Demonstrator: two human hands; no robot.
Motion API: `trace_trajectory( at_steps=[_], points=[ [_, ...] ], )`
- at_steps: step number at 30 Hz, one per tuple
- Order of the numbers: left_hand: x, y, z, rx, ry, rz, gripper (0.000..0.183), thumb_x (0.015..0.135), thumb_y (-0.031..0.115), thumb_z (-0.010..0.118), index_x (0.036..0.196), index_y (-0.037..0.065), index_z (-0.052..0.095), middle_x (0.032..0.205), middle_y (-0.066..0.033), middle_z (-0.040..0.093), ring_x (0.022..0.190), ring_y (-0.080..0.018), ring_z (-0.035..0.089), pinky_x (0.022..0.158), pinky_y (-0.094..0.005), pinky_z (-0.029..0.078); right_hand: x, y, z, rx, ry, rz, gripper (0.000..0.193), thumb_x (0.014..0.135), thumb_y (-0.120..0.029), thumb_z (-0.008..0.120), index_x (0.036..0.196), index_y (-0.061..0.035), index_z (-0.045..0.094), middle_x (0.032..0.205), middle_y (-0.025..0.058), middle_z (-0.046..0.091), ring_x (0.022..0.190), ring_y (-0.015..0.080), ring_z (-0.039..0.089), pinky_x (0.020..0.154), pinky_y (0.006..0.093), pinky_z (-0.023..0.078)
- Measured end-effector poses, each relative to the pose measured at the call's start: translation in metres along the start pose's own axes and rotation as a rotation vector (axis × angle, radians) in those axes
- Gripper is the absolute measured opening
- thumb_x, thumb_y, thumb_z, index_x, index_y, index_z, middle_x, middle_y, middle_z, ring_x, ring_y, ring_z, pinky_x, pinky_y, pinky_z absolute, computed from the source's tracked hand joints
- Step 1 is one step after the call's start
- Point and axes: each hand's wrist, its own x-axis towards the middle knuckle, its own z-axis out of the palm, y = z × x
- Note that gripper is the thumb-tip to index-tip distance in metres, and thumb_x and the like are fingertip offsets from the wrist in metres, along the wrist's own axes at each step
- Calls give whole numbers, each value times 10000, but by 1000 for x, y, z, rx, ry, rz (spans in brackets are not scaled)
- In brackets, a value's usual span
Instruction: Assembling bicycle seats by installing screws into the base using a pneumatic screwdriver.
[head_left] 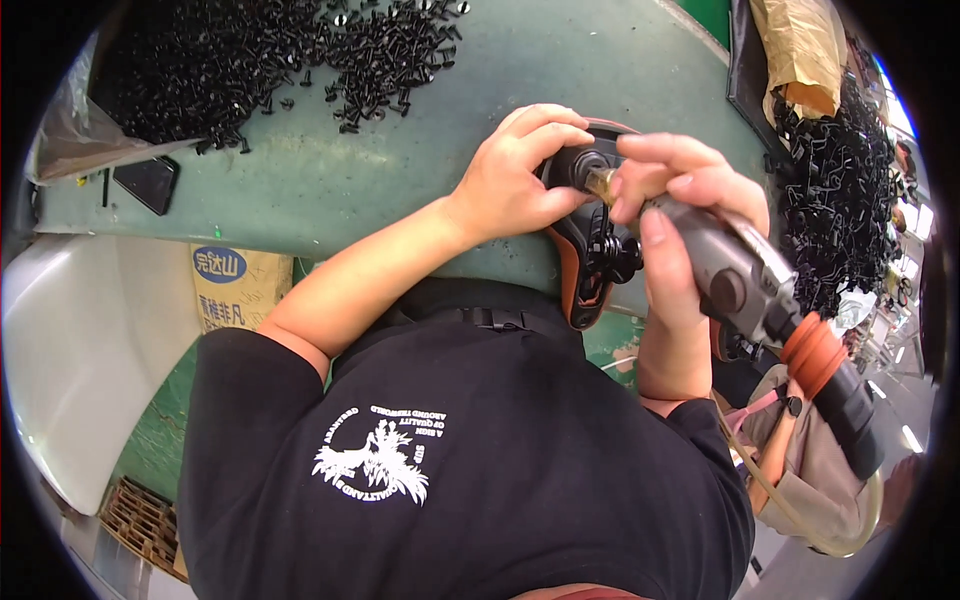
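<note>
My left hand (510,185) is closed on the upper end of a black, orange-edged part (572,270) at the table's near edge. Its fingers lie over the far side and the thumb is on the near side. Black buckle-like fittings (608,248) sit on the part's lower half. My right hand (695,195) wraps round a grey power screwdriver (735,270), whose body slants down to the right. Its brass-coloured nose (600,183) meets a round black piece (582,165) on the part, between my hands. Whether a screw sits under the tip is hidden.
Loose black screws (240,60) lie heaped at the far left beside a clear plastic bag (75,130) and a black phone-like slab (148,185). Black wire-like clips (840,200) and a brown paper bag (797,50) are at right. Another person (815,430) sits close on the right, near a hose (825,545).
</note>
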Motion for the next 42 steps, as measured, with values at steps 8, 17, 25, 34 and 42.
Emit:
trace_trajectory(
  at_steps=[8, 17, 25, 34, 42],
  points=[
    [13, 20, -51, 131, -254, -74, 374, 788, 185, 895, 1105, 51, 748, 1166, -119, 701, 1149, -330, 641, 1025, -425, 510, -29, -50, -46, 144, 82, -168, 335, 930, -73, 576, 1261, -92, 529, 1193, 194, 619, 731, 188, 612, 757, 420, 524],
    [57, -38, -99, 1005, -199, 27, 116, 855, 109, 805, 962, 78, 774, 1019, -76, 728, 1020, -325, 654, 920, -422, 537, -60, -44, -80, 243, 126, -209, 419, 925, -60, 564, 1341, -92, 524, 1204, 181, 617, 747, 183, 631, 765, 424, 530],
    [56, 6, -68, 227, -155, -201, 38, 940, 6, 761, 945, 11, 724, 1318, -151, 721, 1127, -222, 688, 1002, -365, 538, -74, -68, -95, 200, 200, -218, 325, 965, -112, 613, 1279, -129, 531, 1184, 113, 631, 741, 144, 652, 722, 370, 544],
    [12, 89, 22, -1134, -516, -616, 179, 1008, 2, 704, 1174, -58, 732, 1108, -206, 729, 920, -246, 733, 832, -367, 618, -75, -86, -100, 433, 108, -276, 303, 967, -55, 720, 1217, -107, 557, 1144, 104, 704, 806, 176, 734, 729, 371, 623],
    [26, 91, 29, -948, -662, -596, 204, 1052, 104, 687, 1104, -84, 747, 1047, -179, 734, 876, -217, 737, 774, -333, 609, -82, -86, -96, 409, 262, -247, 344, 948, -23, 657, 1249, -102, 509, 1151, 138, 645, 788, 192, 707, 748, 385, 608]
  ],
)
